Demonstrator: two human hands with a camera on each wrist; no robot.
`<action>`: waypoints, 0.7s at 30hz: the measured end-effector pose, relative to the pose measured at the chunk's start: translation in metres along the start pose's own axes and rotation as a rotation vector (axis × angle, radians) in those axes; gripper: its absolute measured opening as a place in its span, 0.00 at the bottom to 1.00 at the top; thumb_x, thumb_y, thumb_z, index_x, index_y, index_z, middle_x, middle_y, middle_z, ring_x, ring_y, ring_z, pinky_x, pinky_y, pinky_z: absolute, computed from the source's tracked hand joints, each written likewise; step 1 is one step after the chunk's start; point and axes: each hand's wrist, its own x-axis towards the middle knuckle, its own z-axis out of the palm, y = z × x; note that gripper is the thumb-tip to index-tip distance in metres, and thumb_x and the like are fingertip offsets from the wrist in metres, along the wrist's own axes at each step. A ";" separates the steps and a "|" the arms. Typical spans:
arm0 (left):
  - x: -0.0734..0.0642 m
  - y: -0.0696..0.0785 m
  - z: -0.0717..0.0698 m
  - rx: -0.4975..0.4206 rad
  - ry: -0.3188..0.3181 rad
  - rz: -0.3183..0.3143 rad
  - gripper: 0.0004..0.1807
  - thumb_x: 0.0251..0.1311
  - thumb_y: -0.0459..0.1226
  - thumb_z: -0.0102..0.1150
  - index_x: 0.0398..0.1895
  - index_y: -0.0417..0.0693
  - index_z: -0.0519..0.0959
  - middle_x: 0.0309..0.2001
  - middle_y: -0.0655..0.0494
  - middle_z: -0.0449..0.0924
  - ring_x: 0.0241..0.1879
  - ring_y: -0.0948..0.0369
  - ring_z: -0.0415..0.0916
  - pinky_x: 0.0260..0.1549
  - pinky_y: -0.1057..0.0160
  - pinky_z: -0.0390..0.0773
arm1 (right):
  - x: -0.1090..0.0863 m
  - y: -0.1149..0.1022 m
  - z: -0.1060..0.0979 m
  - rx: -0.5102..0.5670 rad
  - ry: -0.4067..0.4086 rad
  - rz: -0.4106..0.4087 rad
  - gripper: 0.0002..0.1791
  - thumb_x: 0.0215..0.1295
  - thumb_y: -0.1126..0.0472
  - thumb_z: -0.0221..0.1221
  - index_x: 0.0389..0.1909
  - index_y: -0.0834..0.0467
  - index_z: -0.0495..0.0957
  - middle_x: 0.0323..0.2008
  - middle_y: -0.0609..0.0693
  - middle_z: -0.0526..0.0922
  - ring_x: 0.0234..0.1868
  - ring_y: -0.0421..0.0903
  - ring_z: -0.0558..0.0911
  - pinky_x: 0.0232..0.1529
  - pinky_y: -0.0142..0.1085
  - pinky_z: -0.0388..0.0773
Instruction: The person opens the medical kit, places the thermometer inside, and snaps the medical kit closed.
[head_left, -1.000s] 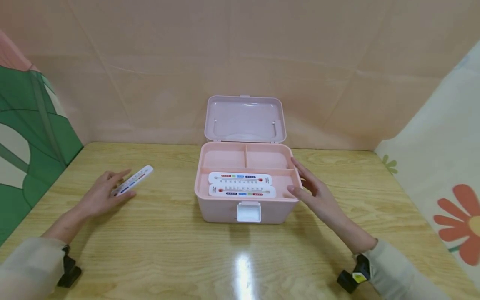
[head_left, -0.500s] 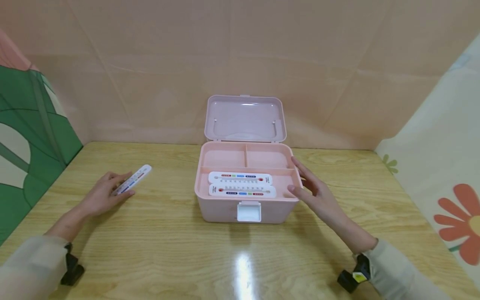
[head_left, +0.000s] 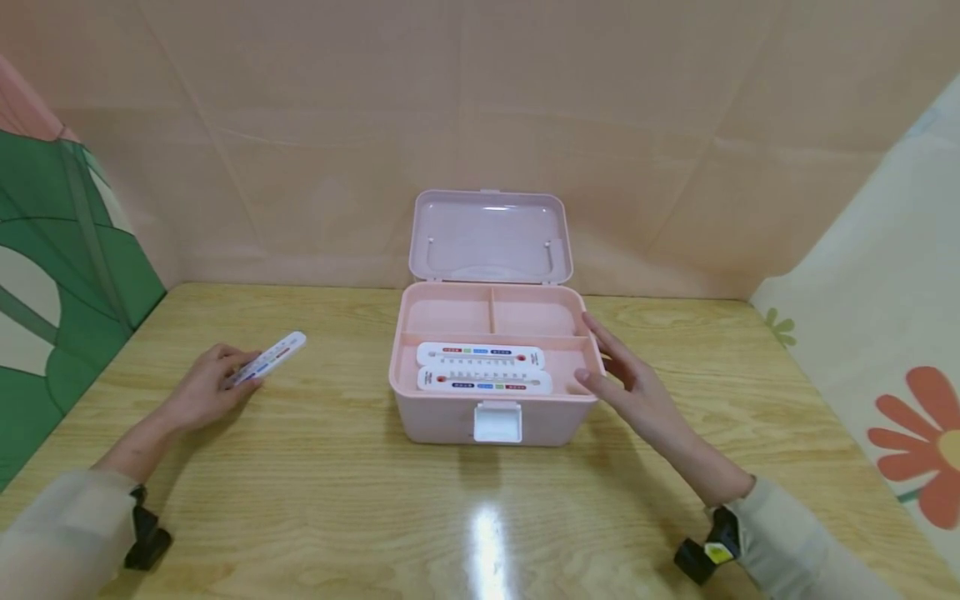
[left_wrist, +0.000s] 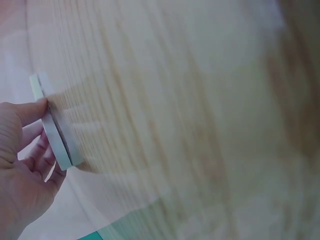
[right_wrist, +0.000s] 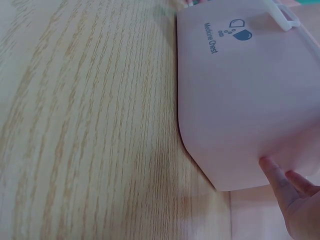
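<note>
My left hand (head_left: 206, 387) pinches a flat white thermometer (head_left: 273, 354) with colored bands, at the left of the table. In the left wrist view the thermometer (left_wrist: 56, 135) shows edge-on between thumb and fingers, tilted close to the wood. A pink medicine box (head_left: 431, 421) stands in the middle, its lid (head_left: 491, 237) raised. Two more thermometers (head_left: 483, 381) lie side by side in the front compartment of its tray. My right hand (head_left: 637, 392) holds the box's right side, thumb over the rim and fingers along the outer wall. Those fingertips (right_wrist: 267, 165) touch the pink wall in the right wrist view.
Two smaller compartments (head_left: 448, 315) make up the back of the tray. A white latch (head_left: 498, 423) hangs at the box front. The wooden table (head_left: 337, 500) ends at a beige backdrop (head_left: 300, 167), with printed cloths at both sides.
The left thumb has drawn in against the thermometer, and the left hand has shifted very slightly. The right hand and the box have stayed in place.
</note>
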 end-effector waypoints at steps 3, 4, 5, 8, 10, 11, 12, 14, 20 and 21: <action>0.000 -0.001 0.001 0.007 0.022 0.016 0.22 0.61 0.29 0.59 0.55 0.22 0.72 0.45 0.31 0.69 0.42 0.43 0.68 0.35 0.57 0.68 | 0.000 0.000 0.000 -0.002 0.000 0.001 0.36 0.69 0.52 0.55 0.73 0.32 0.50 0.74 0.52 0.54 0.65 0.61 0.67 0.56 0.53 0.72; 0.000 -0.001 0.001 0.007 0.032 0.021 0.21 0.61 0.29 0.59 0.55 0.22 0.72 0.45 0.31 0.69 0.42 0.42 0.68 0.35 0.57 0.67 | 0.000 0.000 0.000 -0.002 -0.001 0.002 0.36 0.69 0.52 0.55 0.73 0.32 0.50 0.74 0.52 0.54 0.65 0.61 0.67 0.56 0.53 0.72; 0.000 -0.001 0.001 0.005 0.043 0.024 0.21 0.60 0.28 0.59 0.54 0.22 0.72 0.44 0.30 0.69 0.42 0.42 0.67 0.35 0.56 0.67 | 0.000 0.000 0.000 -0.001 0.000 0.003 0.36 0.69 0.52 0.55 0.73 0.32 0.50 0.74 0.52 0.54 0.65 0.61 0.67 0.56 0.53 0.72; 0.000 -0.003 0.001 0.000 0.074 0.036 0.20 0.58 0.27 0.60 0.53 0.23 0.74 0.44 0.30 0.70 0.42 0.41 0.67 0.35 0.56 0.66 | 0.000 -0.001 0.000 -0.001 -0.001 0.005 0.36 0.69 0.51 0.55 0.73 0.31 0.50 0.74 0.52 0.54 0.65 0.60 0.67 0.56 0.53 0.72; 0.000 -0.004 0.001 -0.002 0.089 0.041 0.19 0.58 0.26 0.60 0.52 0.23 0.74 0.43 0.30 0.70 0.42 0.40 0.67 0.35 0.55 0.65 | 0.000 -0.001 0.000 -0.001 -0.003 0.004 0.36 0.69 0.51 0.55 0.73 0.31 0.50 0.74 0.52 0.54 0.65 0.60 0.68 0.56 0.53 0.72; 0.000 -0.004 0.001 -0.002 0.091 0.041 0.19 0.58 0.27 0.60 0.52 0.23 0.74 0.43 0.30 0.70 0.42 0.40 0.67 0.35 0.55 0.65 | 0.000 -0.001 0.000 -0.001 -0.003 0.002 0.36 0.69 0.51 0.55 0.73 0.31 0.50 0.74 0.52 0.55 0.65 0.60 0.68 0.56 0.52 0.72; 0.000 -0.004 0.000 -0.006 0.090 0.040 0.19 0.58 0.27 0.60 0.52 0.23 0.74 0.44 0.30 0.70 0.43 0.40 0.66 0.36 0.54 0.65 | 0.000 -0.001 0.000 -0.001 -0.003 0.000 0.36 0.69 0.52 0.55 0.73 0.31 0.50 0.74 0.52 0.55 0.65 0.60 0.68 0.56 0.52 0.72; 0.000 -0.002 -0.002 -0.018 0.077 0.027 0.20 0.59 0.28 0.59 0.53 0.24 0.73 0.45 0.30 0.69 0.44 0.39 0.65 0.37 0.52 0.65 | 0.000 -0.001 0.000 -0.002 -0.003 -0.001 0.36 0.69 0.52 0.55 0.73 0.31 0.50 0.74 0.52 0.55 0.65 0.60 0.68 0.55 0.52 0.72; 0.001 0.006 -0.010 -0.059 0.019 -0.015 0.21 0.64 0.31 0.56 0.57 0.26 0.71 0.49 0.29 0.65 0.48 0.39 0.63 0.40 0.49 0.65 | 0.000 0.000 0.000 0.001 -0.002 0.000 0.36 0.69 0.52 0.55 0.73 0.32 0.50 0.74 0.52 0.54 0.65 0.61 0.68 0.56 0.53 0.72; 0.001 0.007 -0.011 -0.062 0.012 -0.019 0.21 0.64 0.32 0.55 0.58 0.26 0.71 0.50 0.30 0.65 0.48 0.39 0.63 0.40 0.49 0.65 | 0.000 0.000 0.000 0.001 -0.002 0.000 0.36 0.69 0.52 0.55 0.73 0.32 0.50 0.74 0.52 0.54 0.65 0.61 0.67 0.56 0.53 0.72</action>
